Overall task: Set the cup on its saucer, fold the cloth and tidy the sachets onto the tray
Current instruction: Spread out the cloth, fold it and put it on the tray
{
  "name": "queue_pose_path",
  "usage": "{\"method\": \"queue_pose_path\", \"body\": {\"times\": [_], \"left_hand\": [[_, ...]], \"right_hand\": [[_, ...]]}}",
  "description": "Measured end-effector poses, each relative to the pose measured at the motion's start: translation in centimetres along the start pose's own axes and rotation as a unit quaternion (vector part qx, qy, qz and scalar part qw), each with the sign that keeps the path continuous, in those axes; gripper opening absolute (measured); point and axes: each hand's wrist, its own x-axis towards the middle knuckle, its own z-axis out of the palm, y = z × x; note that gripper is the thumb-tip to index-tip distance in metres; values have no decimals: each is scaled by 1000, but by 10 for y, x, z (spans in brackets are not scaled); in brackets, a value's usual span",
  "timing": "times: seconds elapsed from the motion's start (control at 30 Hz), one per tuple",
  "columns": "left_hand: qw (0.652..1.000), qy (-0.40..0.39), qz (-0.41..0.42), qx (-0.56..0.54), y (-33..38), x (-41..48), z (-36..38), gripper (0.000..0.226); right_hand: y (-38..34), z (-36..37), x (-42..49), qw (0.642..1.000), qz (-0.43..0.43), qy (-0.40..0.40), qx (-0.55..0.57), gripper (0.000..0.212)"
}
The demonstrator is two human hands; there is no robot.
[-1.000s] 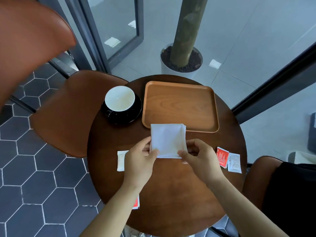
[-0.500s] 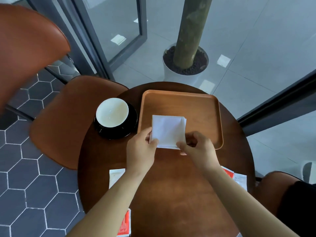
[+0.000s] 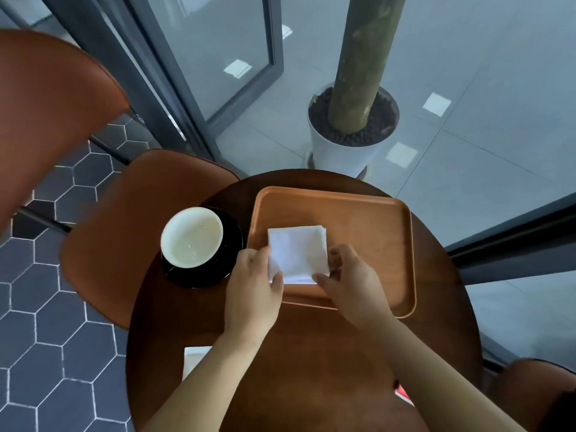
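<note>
Desk is carrying everything; tray is lying just beyond both hands. Folded cloth, a second ago over bare desk short of the tray, is now sitting over the tray's near-left part. Left hand is pinching its near-left edge, right hand is pinching the near-right corner. Cup is already resting on its saucer, left of the left hand. Sachets are still waiting: white sachet under the left forearm, red sachet by the right forearm.

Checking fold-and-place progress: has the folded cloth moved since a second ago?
Yes. The cloth has moved away from the person, from the table's bare wood onto the tray.
</note>
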Motion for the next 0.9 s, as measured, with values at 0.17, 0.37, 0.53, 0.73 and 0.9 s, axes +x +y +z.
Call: {"method": "queue_pose_path", "body": {"times": [0.17,0.37,0.53,0.73,0.9], "left_hand": [[975,5,191,116,-13,0,-1,27],[948,-60,258,177,-17,11,-6,20],[947,-80,246,191,-15,14,-6,16],[952,-72,234,184,-12,22,-10,18],[955,-78,214,190,-6,33,-13,16]], "right_hand": [[4,-1,-16,974,-163,107,-118,40],[8,10,-16,953,-253,72,-152,7],[8,13,-9,952,-252,76,-158,13],[0,13,0,958,-238,75,-143,10],[-8,13,13,958,-236,77,-142,13]]}}
